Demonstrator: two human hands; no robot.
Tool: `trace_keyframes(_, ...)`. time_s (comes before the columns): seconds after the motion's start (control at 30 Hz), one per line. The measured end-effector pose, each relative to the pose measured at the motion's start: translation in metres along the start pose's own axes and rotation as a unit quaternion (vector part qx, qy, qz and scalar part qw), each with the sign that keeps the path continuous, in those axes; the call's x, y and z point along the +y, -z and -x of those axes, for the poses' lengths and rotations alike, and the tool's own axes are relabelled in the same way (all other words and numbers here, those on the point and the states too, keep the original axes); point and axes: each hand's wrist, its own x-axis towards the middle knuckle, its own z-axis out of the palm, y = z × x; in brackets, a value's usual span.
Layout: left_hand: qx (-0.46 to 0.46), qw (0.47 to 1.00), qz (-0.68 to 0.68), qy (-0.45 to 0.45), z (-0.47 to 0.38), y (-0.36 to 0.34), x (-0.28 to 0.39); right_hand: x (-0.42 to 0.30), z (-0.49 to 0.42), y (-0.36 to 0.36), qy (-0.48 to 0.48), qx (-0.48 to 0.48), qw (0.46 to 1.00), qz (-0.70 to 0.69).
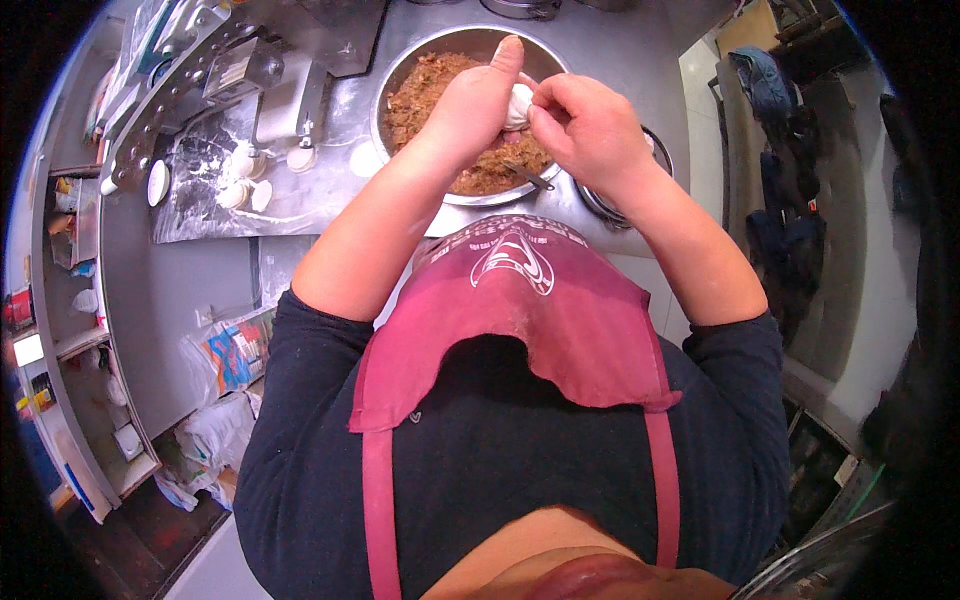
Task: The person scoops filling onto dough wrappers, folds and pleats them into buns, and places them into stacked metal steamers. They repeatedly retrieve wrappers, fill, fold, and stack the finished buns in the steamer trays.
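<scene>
Over a large steel bowl (381, 142) of brown minced filling (424, 82), both my hands meet at a white piece of pleated dough (518, 107). My left hand (480, 101) cups it from the left, thumb raised; its fingers are mostly hidden behind the dough. With thumb and forefinger, my right hand (581, 124) pinches the dough's right edge. A flat metal utensil handle (531, 176) sticks out of the filling towards the bowl's near right rim. One round dough wrapper (367, 160) lies on the steel table just left of the bowl.
Several round dough wrappers (234, 196) lie on the floury left part of the steel table (330, 202), near a metal machine (281, 97) and another small stack of wrappers (301, 159). A white oval dish (158, 182) is farther left. A round metal container (600, 206) stands partly under my right forearm.
</scene>
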Motion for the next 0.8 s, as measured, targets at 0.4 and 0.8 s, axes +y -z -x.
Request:
trace_keyframes(0.4,-0.04,0.981,0.14,0.129,-0.011,-0.038,-0.046,0.012,0.068,-0.015,-0.014,0.038,0.999,0.01)
trace_keyframes(0.8,0.109,0.985,0.132,0.035,-0.005,0.013,-0.076,0.132,0.145,-0.035,-0.235,-0.093,0.936,0.243)
